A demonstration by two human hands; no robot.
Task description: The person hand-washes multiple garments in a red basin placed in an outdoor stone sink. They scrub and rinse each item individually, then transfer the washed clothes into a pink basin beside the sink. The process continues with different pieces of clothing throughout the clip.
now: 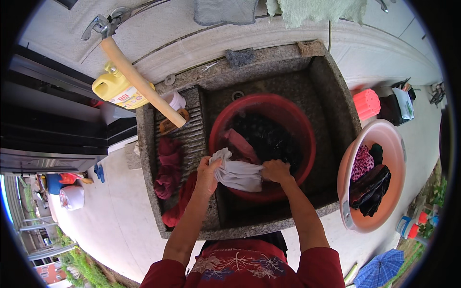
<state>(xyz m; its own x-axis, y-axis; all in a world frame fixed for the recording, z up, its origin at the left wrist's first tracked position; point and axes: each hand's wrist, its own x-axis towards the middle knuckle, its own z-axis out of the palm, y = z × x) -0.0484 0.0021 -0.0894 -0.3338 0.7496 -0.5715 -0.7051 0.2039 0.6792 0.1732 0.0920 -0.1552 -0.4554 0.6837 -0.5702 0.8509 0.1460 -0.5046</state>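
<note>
A white cloth [240, 175] is stretched between my two hands over the near side of a red basin [311, 144]. My left hand [208, 174] grips its bunched left end, fingers closed. The other end is in my right hand [276, 171], closed at the basin's near right. What garment the cloth is, I cannot tell. Inside the basin, dark clothes [271, 139] lie in water, with a pink cloth [242, 145] along their left side. The basin stands in a stone sink [331, 103].
Left in the sink is a ridged washboard [192, 108] with maroon clothing [169, 165] and a brush [168, 127]. A tan tube [139, 79] slants from the tap [103, 26] past a yellow jug [117, 89]. Right of the sink, a pink tub [396, 177] holds clothes.
</note>
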